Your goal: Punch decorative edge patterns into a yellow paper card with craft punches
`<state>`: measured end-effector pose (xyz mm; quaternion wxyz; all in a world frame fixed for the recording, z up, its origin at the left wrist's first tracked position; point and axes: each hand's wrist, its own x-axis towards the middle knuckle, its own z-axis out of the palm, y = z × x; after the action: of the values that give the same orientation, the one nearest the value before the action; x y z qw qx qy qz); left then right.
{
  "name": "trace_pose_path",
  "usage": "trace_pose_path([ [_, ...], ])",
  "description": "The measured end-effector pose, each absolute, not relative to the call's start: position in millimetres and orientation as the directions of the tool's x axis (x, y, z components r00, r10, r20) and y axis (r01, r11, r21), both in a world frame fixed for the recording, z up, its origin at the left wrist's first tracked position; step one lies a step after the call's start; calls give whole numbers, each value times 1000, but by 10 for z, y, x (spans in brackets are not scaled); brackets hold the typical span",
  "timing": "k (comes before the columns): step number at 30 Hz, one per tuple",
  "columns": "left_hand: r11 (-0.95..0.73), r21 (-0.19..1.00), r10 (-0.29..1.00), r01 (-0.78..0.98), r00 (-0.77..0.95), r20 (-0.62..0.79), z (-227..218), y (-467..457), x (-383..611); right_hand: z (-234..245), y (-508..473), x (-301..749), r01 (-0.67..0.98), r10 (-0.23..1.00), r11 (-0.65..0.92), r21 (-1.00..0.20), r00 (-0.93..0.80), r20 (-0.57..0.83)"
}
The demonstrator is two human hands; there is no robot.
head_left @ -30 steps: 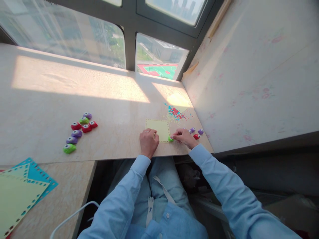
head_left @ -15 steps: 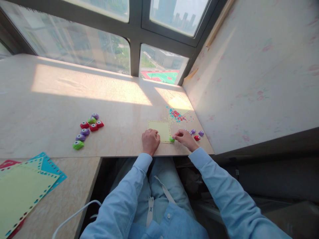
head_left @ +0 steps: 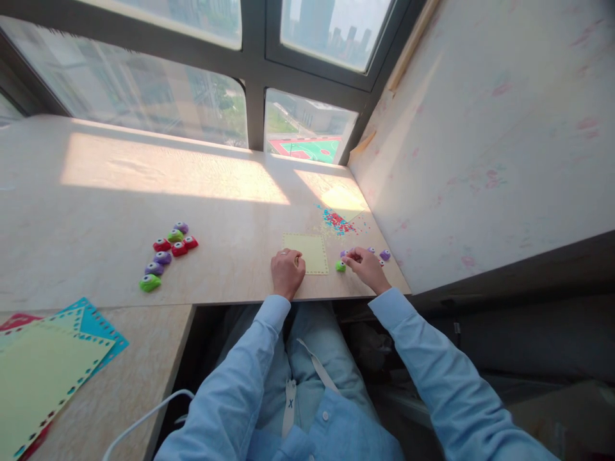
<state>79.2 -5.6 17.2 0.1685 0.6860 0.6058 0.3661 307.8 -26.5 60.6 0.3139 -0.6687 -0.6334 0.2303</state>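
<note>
A pale yellow paper sheet [head_left: 314,251] with small holes punched along its edges lies on the tabletop. My left hand [head_left: 287,269] is closed over its left side, fingers curled and a ring on one of them. Just off the sheet's right edge is a green paper punch [head_left: 341,266]. My right hand [head_left: 366,266] is pinched at its top, and the fingers partly hide the contact. Around that hand lie purple punches [head_left: 385,255] and a red one [head_left: 381,263], some half covered by it.
Left on the table is a group of red, purple and green punches [head_left: 163,257]. Red and blue paper bits [head_left: 337,221] are scattered behind the sheet, near another yellow sheet [head_left: 343,200]. Hole-edged coloured sheets [head_left: 52,371] lie lower left, near a white cable [head_left: 144,419]. A wall [head_left: 480,147] borders the right.
My right hand has moved right, and the green punch has come off the sheet's right edge with it. My left hand stays on the sheet. The view has shifted slightly.
</note>
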Motion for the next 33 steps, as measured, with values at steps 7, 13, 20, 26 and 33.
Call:
trace_pose_path([
  [7,-205,686,956,698,-7,293,177,-51,786,566,-310,3041,864,996,75,-499,-37,86],
  [13,-203,691,957,693,-10,291,174,-43,783,609,-276,3086,804,980,90,-588,33,196],
  [20,-209,695,953,688,-17,304,155,-33,787,692,-311,3189,575,989,-54,-817,144,37],
  [26,-193,694,958,694,-21,287,179,-29,783,570,-410,3145,513,961,-261,-818,55,-272],
  [33,-192,698,958,689,-24,287,187,-33,783,661,-363,3062,302,989,-125,-945,118,-93],
])
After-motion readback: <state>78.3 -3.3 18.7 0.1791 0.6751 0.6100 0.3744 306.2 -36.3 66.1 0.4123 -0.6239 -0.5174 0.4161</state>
